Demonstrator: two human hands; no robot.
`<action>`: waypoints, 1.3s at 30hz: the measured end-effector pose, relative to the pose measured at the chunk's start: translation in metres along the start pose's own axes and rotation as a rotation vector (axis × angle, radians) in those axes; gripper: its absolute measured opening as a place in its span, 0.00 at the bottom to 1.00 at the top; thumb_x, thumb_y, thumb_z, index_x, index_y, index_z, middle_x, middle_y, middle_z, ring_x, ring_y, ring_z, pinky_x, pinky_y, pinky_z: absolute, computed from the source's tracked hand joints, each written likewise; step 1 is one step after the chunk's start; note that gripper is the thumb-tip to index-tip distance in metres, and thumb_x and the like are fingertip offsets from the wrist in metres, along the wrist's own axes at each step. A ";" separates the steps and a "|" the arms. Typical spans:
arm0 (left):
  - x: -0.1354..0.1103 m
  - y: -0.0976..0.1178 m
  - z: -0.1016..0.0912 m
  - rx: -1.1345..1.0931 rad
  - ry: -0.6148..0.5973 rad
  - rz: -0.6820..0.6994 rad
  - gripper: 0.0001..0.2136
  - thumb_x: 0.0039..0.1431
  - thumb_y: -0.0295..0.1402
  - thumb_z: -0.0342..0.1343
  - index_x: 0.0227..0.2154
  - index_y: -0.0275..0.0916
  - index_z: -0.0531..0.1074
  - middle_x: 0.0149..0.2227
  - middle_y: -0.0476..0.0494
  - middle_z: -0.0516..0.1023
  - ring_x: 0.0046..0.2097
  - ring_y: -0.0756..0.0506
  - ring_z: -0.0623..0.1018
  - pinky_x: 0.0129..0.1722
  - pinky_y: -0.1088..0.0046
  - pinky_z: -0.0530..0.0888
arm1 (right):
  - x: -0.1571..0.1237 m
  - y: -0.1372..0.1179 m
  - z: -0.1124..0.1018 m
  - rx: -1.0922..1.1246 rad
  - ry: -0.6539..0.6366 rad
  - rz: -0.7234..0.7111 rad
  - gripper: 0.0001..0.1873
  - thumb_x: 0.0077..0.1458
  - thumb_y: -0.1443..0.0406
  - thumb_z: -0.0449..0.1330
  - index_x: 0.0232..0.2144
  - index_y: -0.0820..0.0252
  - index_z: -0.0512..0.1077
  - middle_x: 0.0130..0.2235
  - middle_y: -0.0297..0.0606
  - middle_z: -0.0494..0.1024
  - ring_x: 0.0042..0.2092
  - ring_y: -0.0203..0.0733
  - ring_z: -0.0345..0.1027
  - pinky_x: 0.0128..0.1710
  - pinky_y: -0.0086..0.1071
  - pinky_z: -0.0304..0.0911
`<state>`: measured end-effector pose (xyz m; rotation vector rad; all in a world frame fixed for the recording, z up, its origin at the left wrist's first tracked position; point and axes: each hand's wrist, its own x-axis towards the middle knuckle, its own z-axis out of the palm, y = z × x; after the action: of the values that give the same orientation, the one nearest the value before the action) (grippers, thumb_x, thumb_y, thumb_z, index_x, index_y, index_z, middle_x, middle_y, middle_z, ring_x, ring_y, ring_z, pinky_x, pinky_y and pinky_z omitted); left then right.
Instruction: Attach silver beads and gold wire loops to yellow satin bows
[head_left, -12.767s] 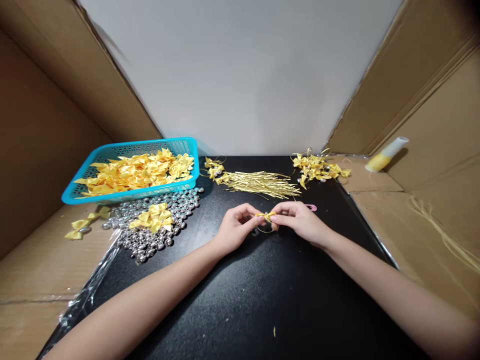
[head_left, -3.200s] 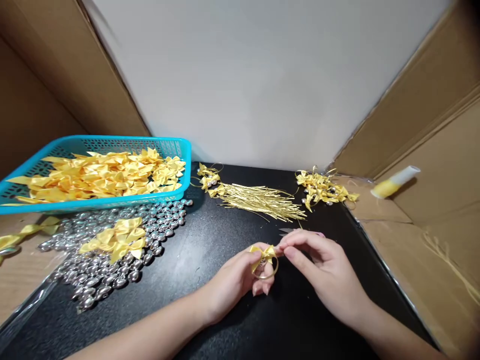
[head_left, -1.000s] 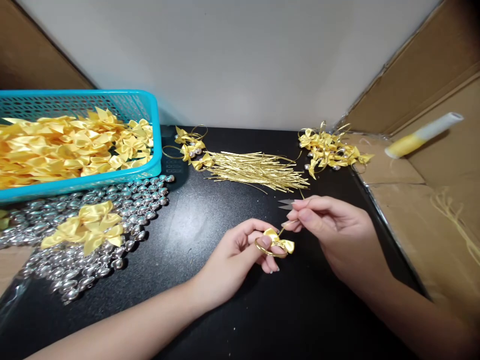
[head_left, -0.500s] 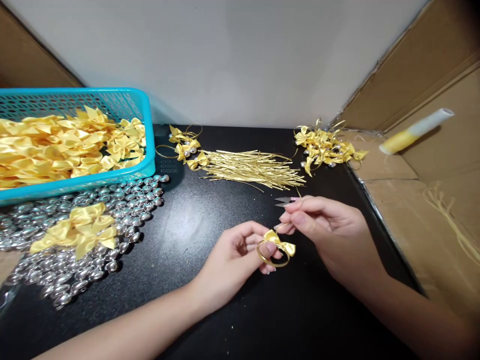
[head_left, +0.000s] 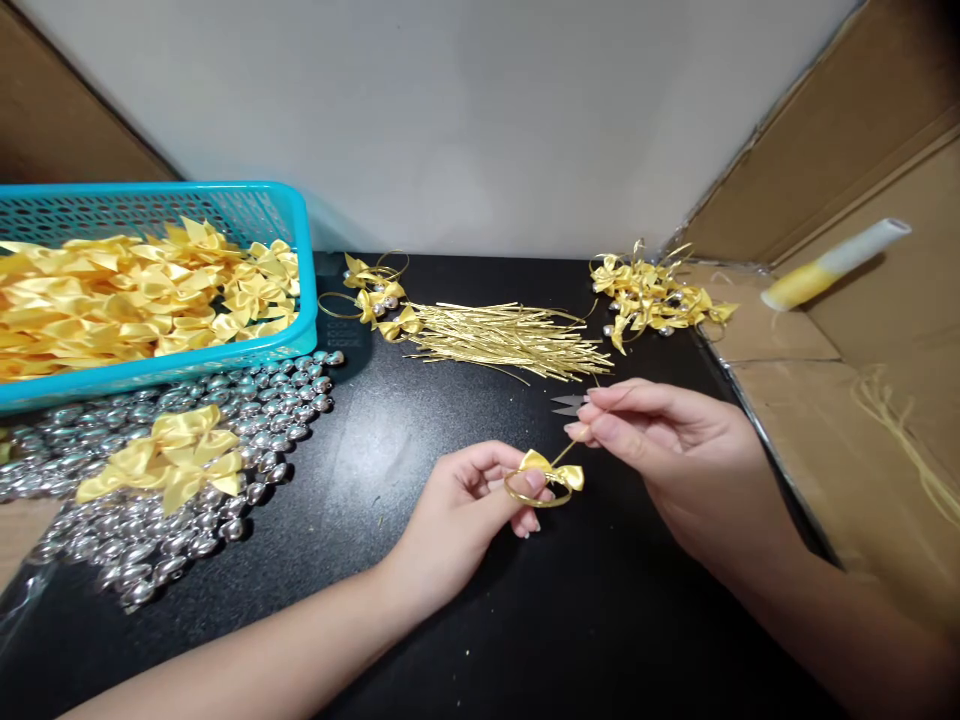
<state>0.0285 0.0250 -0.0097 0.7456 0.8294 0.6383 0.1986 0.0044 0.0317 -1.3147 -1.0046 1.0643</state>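
My left hand pinches a yellow satin bow together with a gold ring below it. From the bow a thin gold cord runs up to my right hand, whose thumb and fingers are closed on it. The cord looks taut between the two hands. Small scissors have their blades pointing left beside my right fingertips; whether they lie on the table or are in the hand is hidden. Just beyond lies a bundle of cut gold cords.
A blue basket full of yellow bows stands at left. Silver beads spread before it, with loose bows on top. Bow pieces with cords lie in a small group and a larger pile. A yellow-white tube rests on cardboard.
My right hand has moved slightly right, away from the left one, and more cord shows stretched between them. The bow and ring have shifted a little left and up.
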 end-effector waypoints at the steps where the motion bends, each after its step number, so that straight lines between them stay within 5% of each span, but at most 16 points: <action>1: 0.000 0.000 0.000 -0.003 0.009 0.004 0.09 0.50 0.34 0.66 0.27 0.33 0.74 0.25 0.47 0.79 0.23 0.55 0.72 0.26 0.79 0.69 | 0.000 0.000 0.000 -0.006 -0.004 0.000 0.04 0.48 0.65 0.69 0.30 0.54 0.80 0.34 0.35 0.82 0.33 0.38 0.79 0.37 0.29 0.78; 11: -0.003 0.000 0.001 0.037 0.067 0.081 0.10 0.50 0.36 0.66 0.25 0.35 0.73 0.25 0.48 0.78 0.24 0.54 0.71 0.26 0.78 0.70 | -0.002 -0.003 -0.006 -0.074 -0.048 -0.026 0.05 0.46 0.61 0.70 0.28 0.53 0.81 0.34 0.36 0.82 0.35 0.39 0.78 0.37 0.31 0.76; 16: -0.001 0.000 0.000 0.051 0.105 0.152 0.10 0.51 0.36 0.65 0.26 0.35 0.73 0.25 0.49 0.78 0.24 0.54 0.71 0.27 0.79 0.70 | -0.003 -0.009 -0.004 -0.078 -0.259 0.066 0.02 0.49 0.64 0.68 0.29 0.52 0.81 0.30 0.34 0.82 0.33 0.38 0.78 0.35 0.30 0.75; 20: -0.002 0.000 -0.003 0.088 0.131 0.178 0.10 0.51 0.36 0.65 0.26 0.35 0.73 0.25 0.49 0.77 0.25 0.53 0.71 0.27 0.78 0.70 | -0.001 -0.011 0.000 -0.285 -0.345 0.062 0.05 0.52 0.67 0.65 0.30 0.54 0.81 0.29 0.35 0.82 0.32 0.37 0.77 0.32 0.27 0.73; 26: -0.004 -0.001 -0.005 0.186 0.158 0.231 0.09 0.52 0.36 0.65 0.27 0.35 0.74 0.26 0.48 0.78 0.27 0.52 0.73 0.29 0.78 0.70 | -0.003 -0.006 0.001 -0.527 -0.315 -0.094 0.05 0.53 0.67 0.63 0.31 0.56 0.81 0.29 0.34 0.83 0.29 0.38 0.75 0.28 0.28 0.69; 35: -0.006 -0.005 -0.010 0.480 0.167 0.371 0.08 0.57 0.36 0.60 0.30 0.36 0.75 0.27 0.45 0.79 0.28 0.49 0.75 0.29 0.75 0.71 | -0.007 -0.007 0.000 -0.253 -0.144 -0.090 0.04 0.53 0.68 0.64 0.32 0.54 0.78 0.29 0.28 0.81 0.29 0.30 0.75 0.32 0.21 0.71; 39: -0.006 -0.005 -0.009 0.561 0.171 0.402 0.08 0.57 0.36 0.59 0.29 0.36 0.75 0.26 0.46 0.78 0.27 0.49 0.74 0.28 0.75 0.71 | -0.009 -0.005 -0.001 -0.307 -0.079 -0.265 0.07 0.54 0.71 0.63 0.32 0.52 0.77 0.32 0.28 0.81 0.35 0.31 0.75 0.39 0.23 0.70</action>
<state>0.0189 0.0208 -0.0161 1.4048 1.0422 0.8452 0.1972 -0.0044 0.0369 -1.3431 -1.4022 0.7854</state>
